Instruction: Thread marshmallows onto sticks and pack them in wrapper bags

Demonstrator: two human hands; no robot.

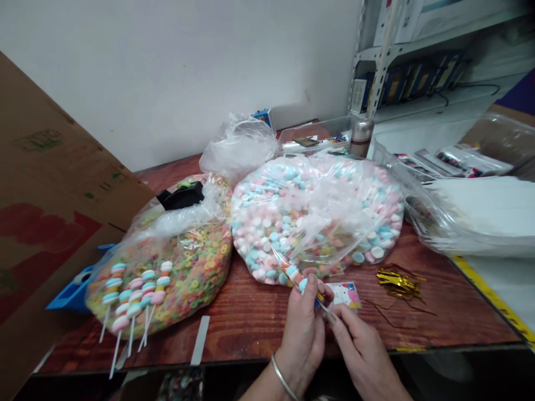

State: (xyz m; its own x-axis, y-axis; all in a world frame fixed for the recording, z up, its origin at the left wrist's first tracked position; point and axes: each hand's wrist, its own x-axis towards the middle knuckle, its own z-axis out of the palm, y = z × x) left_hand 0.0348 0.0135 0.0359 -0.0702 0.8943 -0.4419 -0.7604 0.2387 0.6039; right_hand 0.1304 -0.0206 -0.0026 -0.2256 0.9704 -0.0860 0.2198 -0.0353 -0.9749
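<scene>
My left hand (303,320) is wrapped around a candy skewer (293,274) of stacked pastel sweets, which sits in a clear wrapper and tilts up to the left. At its lower end, my right hand (361,340) pinches near the white stick; whether a thin tie is also between those fingers cannot be made out. Behind the hands lies a printed card or packet (346,294). Gold twist ties (399,283) lie to the right on the wooden table (254,328). Several finished-looking candy skewers (148,287) rest at the left.
A big bag of pastel candies (267,195) and a bag of ring candies (200,262) fill the middle. A cardboard box (54,184) leans in at left, beside a blue holder (71,292). Clear plastic bins (434,239) and a brown bottle (360,138) stand right and behind.
</scene>
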